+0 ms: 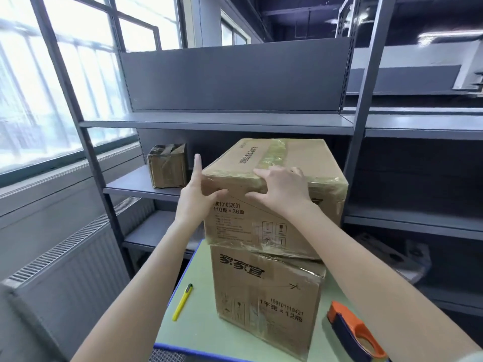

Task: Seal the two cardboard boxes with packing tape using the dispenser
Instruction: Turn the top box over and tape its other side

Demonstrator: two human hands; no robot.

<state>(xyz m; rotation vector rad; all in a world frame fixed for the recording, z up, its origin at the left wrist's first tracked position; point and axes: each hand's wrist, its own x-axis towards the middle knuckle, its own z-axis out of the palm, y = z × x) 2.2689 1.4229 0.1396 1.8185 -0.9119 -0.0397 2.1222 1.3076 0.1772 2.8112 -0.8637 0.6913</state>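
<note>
From my remote seat the biggest thing is the grey metal shelving [217, 124], which fills the background and runs out of frame on the right. A bright window [39, 87] and a ribbed radiator [73, 257] take up the left. Below me is a green table [193, 322] with a blue edge, its right side hidden by the boxes and my right forearm. The upper box [261, 223] sits stacked on the lower box [261, 291], skewed a little so their corners do not line up, and it hides the lower one's top. Glossy tape [274, 152] runs along the upper box's top and over its edges. Its front reads "100101032601" and "110克 × 36盒" above some handling symbols, while the line printed along its top is too small for me to read. The lower box shows "家家宜", "100101110421" and what looks like "1千克 × 12瓶", though that last character is smeared. A small taped box [168, 168] stands on a shelf behind, well apart from the stack. The orange and navy tape dispenser [352, 333] lies on the table right of the lower box, partly cut off by my forearm and the frame. My right hand [285, 189] lies spread over the upper box's front top edge, thumb down the face. My left hand [196, 194] presses its left corner, fingers straight up and thumb across the front. A yellow utility knife [183, 301] lies on the table left of the stack.
</note>
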